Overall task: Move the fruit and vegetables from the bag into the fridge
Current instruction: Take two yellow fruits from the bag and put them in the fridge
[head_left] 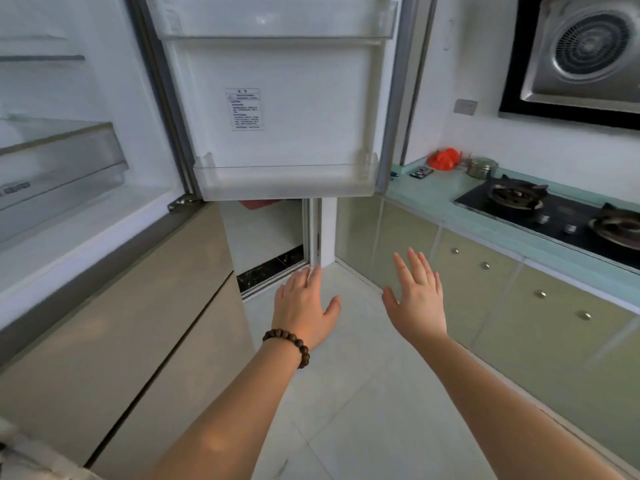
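Note:
The fridge [79, 216] stands at the left with its upper door [277, 98] swung wide open ahead of me. Its door shelves [284, 181] hold nothing, and a clear drawer [59, 168] shows inside the compartment. My left hand [304, 306], with a bead bracelet on the wrist, is stretched out flat over the floor, fingers apart, holding nothing. My right hand [417, 299] is held out beside it, also flat and empty. A red-orange bag [445, 158] lies on the far end of the counter. No fruit or vegetables show.
A pale green counter [426, 195] with cabinets runs along the right, carrying a black gas hob [554, 213], a metal pot [481, 167] and a small dark object. A range hood [585, 53] hangs above. White floor tiles [363, 393] lie between the fridge and the cabinets.

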Available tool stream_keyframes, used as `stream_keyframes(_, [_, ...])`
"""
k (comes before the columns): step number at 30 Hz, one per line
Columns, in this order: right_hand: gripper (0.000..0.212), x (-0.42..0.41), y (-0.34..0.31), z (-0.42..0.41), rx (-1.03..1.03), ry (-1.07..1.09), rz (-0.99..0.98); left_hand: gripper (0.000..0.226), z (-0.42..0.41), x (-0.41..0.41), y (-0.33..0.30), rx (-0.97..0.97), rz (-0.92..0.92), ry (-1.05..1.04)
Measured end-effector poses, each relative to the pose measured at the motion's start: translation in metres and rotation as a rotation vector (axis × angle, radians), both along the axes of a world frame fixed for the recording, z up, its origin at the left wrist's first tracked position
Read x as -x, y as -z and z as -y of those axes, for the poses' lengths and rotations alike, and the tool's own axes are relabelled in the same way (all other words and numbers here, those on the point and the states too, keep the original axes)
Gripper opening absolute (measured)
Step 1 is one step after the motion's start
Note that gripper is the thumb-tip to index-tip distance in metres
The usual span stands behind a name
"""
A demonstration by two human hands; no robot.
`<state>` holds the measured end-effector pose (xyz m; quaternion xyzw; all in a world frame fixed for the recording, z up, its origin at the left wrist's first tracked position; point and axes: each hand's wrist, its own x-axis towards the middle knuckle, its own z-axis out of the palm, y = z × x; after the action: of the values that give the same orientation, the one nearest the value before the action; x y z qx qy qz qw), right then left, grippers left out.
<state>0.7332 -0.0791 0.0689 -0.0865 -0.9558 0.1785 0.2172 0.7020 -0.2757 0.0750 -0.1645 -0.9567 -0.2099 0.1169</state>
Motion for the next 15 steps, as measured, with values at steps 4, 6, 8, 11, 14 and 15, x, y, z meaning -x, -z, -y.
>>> stream_keyframes(4, [0.061,-0.041,0.018,-0.018,0.032,0.122,0.019,0.066,-0.032,-0.01,0.019,0.024,0.035,0.128])
stream_keyframes(6, [0.061,-0.066,0.029,-0.032,0.041,0.191,0.039,0.065,-0.055,-0.018,0.028,0.033,0.047,0.205])
stream_keyframes(8, [0.06,-0.094,0.041,-0.049,0.06,0.265,0.055,0.064,-0.081,-0.029,0.037,0.038,0.042,0.287])
stream_keyframes(11, [0.059,-0.14,0.056,-0.075,0.102,0.386,0.073,0.062,-0.124,-0.05,0.048,0.029,0.068,0.405])
stream_keyframes(14, [0.06,-0.193,0.068,-0.103,0.13,0.524,0.095,0.063,-0.175,-0.079,0.059,0.038,0.099,0.543])
stream_keyframes(15, [0.06,-0.211,0.072,-0.113,0.144,0.576,0.099,0.063,-0.193,-0.09,0.062,0.04,0.102,0.597])
